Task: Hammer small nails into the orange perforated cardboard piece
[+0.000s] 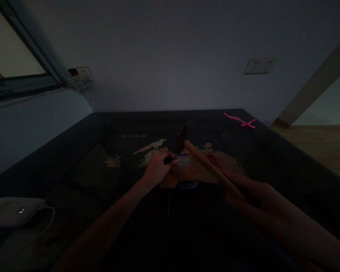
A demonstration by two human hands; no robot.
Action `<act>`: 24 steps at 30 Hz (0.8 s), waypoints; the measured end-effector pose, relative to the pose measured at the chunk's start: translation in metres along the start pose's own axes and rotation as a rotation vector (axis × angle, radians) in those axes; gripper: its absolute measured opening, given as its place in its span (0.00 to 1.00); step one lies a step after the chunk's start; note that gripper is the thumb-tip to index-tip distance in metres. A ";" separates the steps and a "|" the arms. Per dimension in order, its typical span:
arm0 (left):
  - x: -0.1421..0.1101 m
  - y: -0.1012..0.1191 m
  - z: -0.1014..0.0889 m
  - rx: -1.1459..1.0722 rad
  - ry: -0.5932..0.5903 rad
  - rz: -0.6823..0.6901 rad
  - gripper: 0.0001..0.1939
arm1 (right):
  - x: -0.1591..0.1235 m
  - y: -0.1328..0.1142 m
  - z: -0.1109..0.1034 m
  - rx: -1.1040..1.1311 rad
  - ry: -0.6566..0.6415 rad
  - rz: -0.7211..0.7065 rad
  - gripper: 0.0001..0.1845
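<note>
My right hand is wrapped round the wooden handle of a hammer. The dark hammer head is raised, close to the fingers of my left hand. Those fingers are pinched together at the left part of a flat, speckled orange-brown piece with blue and red printed patches. Whatever sits in the pinch is too small and dark to make out. The speckled piece lies on a dark glossy tabletop, partly covered by the hammer and my right hand.
A pink ribbon lies at the far right corner. At the left, a white device trails a white cable. A pale bird picture decorates the tabletop. Wall sockets are on the wall behind. The light is very dim.
</note>
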State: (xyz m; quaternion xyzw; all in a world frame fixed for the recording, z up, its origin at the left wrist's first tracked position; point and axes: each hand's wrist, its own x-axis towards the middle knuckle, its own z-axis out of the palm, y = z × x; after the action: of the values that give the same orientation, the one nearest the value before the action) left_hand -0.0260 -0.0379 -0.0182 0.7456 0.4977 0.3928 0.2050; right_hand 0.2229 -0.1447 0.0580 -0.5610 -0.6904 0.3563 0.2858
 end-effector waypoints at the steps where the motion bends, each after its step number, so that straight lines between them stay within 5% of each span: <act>1: 0.000 0.000 0.000 0.011 0.001 -0.005 0.03 | 0.000 -0.001 0.000 0.006 -0.007 0.007 0.27; 24: 0.000 -0.001 0.000 0.080 0.007 0.006 0.02 | 0.003 0.002 0.004 0.029 -0.117 -0.007 0.27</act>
State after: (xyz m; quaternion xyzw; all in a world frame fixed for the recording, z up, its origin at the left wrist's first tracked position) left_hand -0.0266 -0.0376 -0.0186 0.7534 0.5115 0.3757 0.1722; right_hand 0.2205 -0.1424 0.0536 -0.5325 -0.7027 0.3974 0.2543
